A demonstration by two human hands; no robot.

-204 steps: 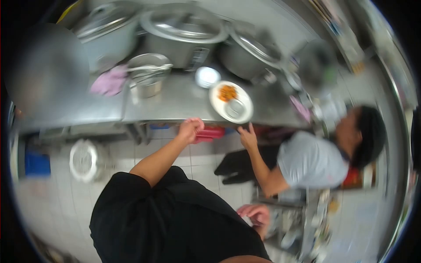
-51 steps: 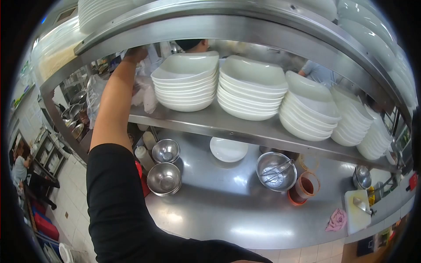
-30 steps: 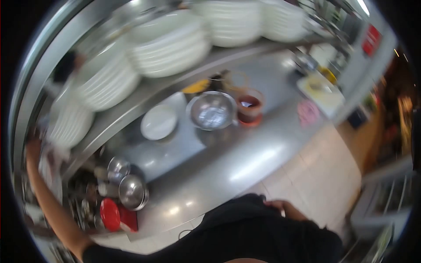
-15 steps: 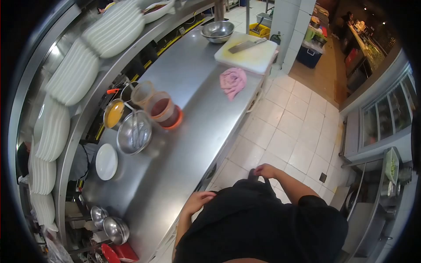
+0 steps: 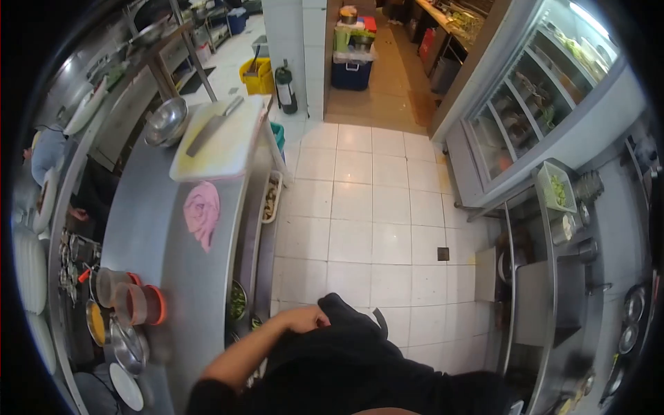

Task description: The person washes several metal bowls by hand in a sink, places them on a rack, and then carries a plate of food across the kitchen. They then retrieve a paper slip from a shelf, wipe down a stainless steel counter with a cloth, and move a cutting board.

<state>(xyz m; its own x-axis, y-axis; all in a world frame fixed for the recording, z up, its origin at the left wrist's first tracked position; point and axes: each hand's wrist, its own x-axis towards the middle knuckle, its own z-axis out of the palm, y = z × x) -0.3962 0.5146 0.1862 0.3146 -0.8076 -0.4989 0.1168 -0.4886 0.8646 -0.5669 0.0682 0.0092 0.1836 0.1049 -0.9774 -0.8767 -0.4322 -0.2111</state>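
Observation:
My left hand (image 5: 304, 319) is at the front of my black apron (image 5: 349, 339), its fingers curled against the cloth at the waist. A loose black strap (image 5: 380, 324) sticks out to the right of it. My right hand is out of sight; only dark sleeve cloth shows on that side. To the left, the steel counter (image 5: 149, 207) bears a crumpled pink cloth (image 5: 202, 209). Beyond that cloth lies a white cutting board (image 5: 228, 149) with a cleaver (image 5: 207, 131) across it.
Metal bowls (image 5: 166, 119), sauce containers (image 5: 138, 304) and a white plate (image 5: 126, 386) stand on the counter. White floor tiles (image 5: 353, 235) run ahead to a doorway. A fire extinguisher (image 5: 285, 88) stands by the pillar. On the right are a glass-door fridge (image 5: 526, 97) and steel shelving (image 5: 539, 290).
My view has swung right, so the counter now lies further left and the fridge shows more fully. My right hand, earlier at a dark strap, has left the view. My left hand has come to my waist.

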